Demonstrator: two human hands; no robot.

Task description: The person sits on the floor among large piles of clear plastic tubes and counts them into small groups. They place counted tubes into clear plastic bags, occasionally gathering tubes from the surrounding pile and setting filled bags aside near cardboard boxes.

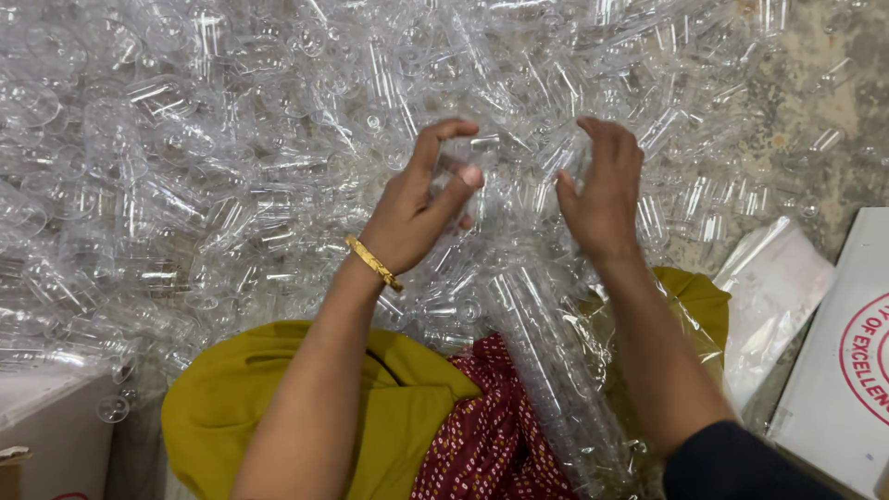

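Floor heap of clear cups [231,185], hands [417,208] above

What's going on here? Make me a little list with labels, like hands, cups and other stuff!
left hand: pinching one clear plastic cup, gold bangle on the wrist
right hand: open, fingers spread, just over the cups
pile of cups: clear plastic, covers the floor
stack in lap: cups nested in a clear bag
box: white, at the right
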